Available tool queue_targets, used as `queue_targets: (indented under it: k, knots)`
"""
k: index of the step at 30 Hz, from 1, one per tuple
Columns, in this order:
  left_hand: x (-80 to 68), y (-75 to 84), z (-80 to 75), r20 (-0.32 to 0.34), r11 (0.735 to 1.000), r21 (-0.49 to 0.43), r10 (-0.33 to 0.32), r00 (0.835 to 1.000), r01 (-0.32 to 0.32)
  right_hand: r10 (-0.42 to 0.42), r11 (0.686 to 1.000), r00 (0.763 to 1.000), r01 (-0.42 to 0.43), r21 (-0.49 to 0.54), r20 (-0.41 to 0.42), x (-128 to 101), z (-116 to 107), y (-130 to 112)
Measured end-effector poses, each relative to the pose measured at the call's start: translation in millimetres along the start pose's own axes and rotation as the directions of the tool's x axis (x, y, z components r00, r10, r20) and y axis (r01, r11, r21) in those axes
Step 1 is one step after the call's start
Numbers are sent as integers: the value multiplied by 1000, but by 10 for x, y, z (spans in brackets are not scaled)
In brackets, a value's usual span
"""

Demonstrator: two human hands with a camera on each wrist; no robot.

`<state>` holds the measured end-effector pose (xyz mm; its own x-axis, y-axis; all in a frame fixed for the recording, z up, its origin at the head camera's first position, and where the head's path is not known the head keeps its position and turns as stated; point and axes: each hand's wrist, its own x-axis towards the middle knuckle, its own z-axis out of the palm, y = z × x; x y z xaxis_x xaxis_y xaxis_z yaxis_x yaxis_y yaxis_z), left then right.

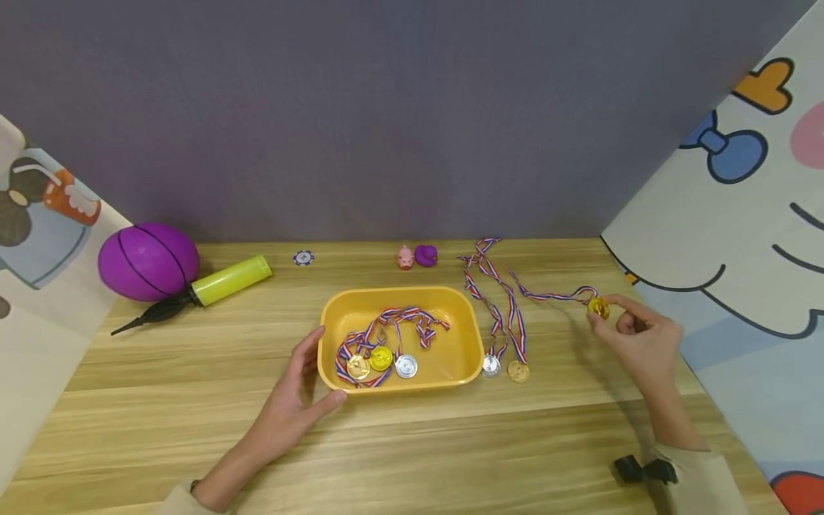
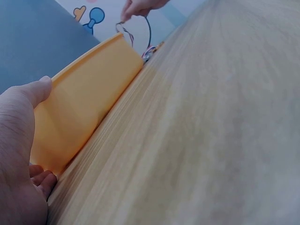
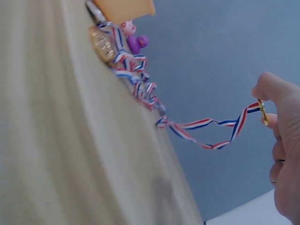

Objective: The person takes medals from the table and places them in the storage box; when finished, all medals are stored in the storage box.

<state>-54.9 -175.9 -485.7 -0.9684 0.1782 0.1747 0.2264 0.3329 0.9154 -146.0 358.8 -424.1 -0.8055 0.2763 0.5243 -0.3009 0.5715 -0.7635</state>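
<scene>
A light wooden table [image 1: 412,443] stands before a dull purple wall, with cartoon-printed panels at either side.

We see the right hand [image 1: 640,340] raised a little off the wood, pinching a gold medal [image 1: 598,307] between thumb and forefinger; the other fingers are curled in. The right wrist view shows the medal edge-on at the fingertips, its striped ribbon [image 3: 206,129] sagging away from the hand and down to the table. Beyond that ribbon, away from the right hand and towards the left one, two more medals lie on the wood, a silver one [image 1: 491,365] and a bronze-gold one [image 1: 518,371], their ribbons running up towards the wall.

The left hand [image 1: 292,408] grips the near left corner of a yellow tray [image 1: 460,315]: fingers against the outside of its left wall, thumb along the front edge. The left wrist view shows the thumb [image 2: 35,91] lying at the rim. Inside the tray, just past this hand's fingers, three medals [image 1: 381,361] lie in a tangle of ribbon, two gold and one silver.

Well beyond the left hand, by the wall, sit a purple ball [image 1: 148,261] and a yellow-barrelled pump [image 1: 212,286] touching it. Farther along the wall are a small poker chip [image 1: 302,257], a pink pig [image 1: 405,257] and a purple duck [image 1: 425,254], side by side.
</scene>
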Motion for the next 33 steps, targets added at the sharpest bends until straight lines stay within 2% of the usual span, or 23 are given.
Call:
queue_targets:
  k: [5, 13, 17, 23, 33]
  knots:
    - [-1, -3, 2, 1, 1000, -3, -2, 1000, 2, -53, 998, 999, 53, 25, -14, 83, 15, -167]
    - [1, 2, 2, -2, 1000, 13, -3, 1000, 3, -77, 996, 996, 79, 44, -42, 190, 77, -339]
    - [-3, 1, 2, -1, 1000, 10, 0, 1000, 0, -119, 989, 990, 124, 74, -72, 248, 113, -430]
    - [-5, -8, 5, -5, 1000, 4, 16, 1000, -16, -215, 962, 972, 228, 149, -99, 307, 172, -587]
    - [-6, -13, 1, -5, 1000, 1, 28, 1000, -28, -268, 915, 950, 303, 266, -161, 374, 240, -811]
